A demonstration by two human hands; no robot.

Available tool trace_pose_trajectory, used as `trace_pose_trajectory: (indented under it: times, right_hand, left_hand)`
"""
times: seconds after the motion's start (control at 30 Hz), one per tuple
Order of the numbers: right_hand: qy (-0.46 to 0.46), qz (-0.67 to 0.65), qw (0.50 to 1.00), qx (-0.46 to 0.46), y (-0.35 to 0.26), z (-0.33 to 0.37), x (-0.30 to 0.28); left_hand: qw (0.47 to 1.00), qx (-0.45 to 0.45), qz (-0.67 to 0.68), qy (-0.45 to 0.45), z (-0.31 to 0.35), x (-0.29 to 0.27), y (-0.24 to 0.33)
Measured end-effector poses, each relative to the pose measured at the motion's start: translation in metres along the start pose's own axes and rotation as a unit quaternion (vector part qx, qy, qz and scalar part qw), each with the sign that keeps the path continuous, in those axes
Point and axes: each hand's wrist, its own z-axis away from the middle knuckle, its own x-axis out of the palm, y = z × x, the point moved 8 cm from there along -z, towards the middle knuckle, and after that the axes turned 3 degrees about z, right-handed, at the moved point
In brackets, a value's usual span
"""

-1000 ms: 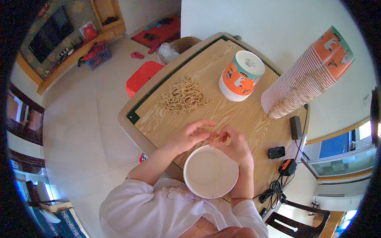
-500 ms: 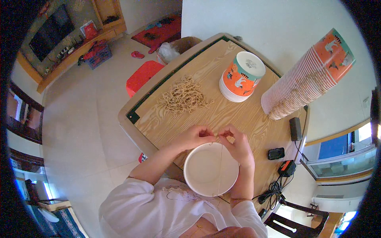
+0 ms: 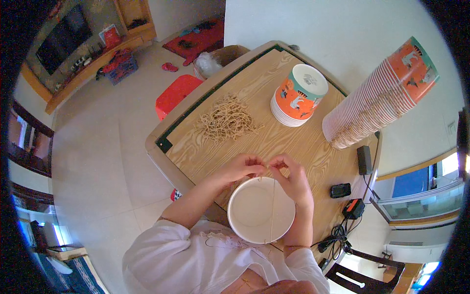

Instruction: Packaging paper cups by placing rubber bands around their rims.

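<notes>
A white paper tub [image 3: 252,208] sits with its mouth toward me at the table's near edge, close against my shirt. A thin tan cord [image 3: 272,208] runs across its opening from the near rim to the far rim. At that far rim my left hand [image 3: 240,168] and my right hand [image 3: 293,179] meet, thumbs and fingertips pinched together on the cord's end. The exact grip between the fingertips is too small to make out. Beyond my left hand lies a loose heap of tan cords [image 3: 229,119].
A short upside-down stack of orange patterned tubs [image 3: 297,95] stands at the back. Right of it rises a tall leaning stack of tubs [image 3: 382,95] with cords along its side. A black adapter [image 3: 364,159], a small black tray [image 3: 340,190] and coiled cables [image 3: 337,239] lie along the right edge.
Both hands hold nearly the same pinch at the far rim, with only slight finger movement. The tub has shifted very slightly to the right.
</notes>
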Motion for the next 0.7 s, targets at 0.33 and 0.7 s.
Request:
trace_pose_trajectory:
  times: [0.33,0.7]
  right_hand:
    - [-0.011,0.067,0.997,0.026,0.013,0.0,0.002]
    - [0.008,0.047,0.996,0.078,0.014,0.006,-0.011]
  left_hand:
    - [1.0,-0.024,-0.012,0.008,0.0,-0.001,0.002]
    - [0.997,0.001,-0.076,-0.024,0.005,-0.006,-0.005]
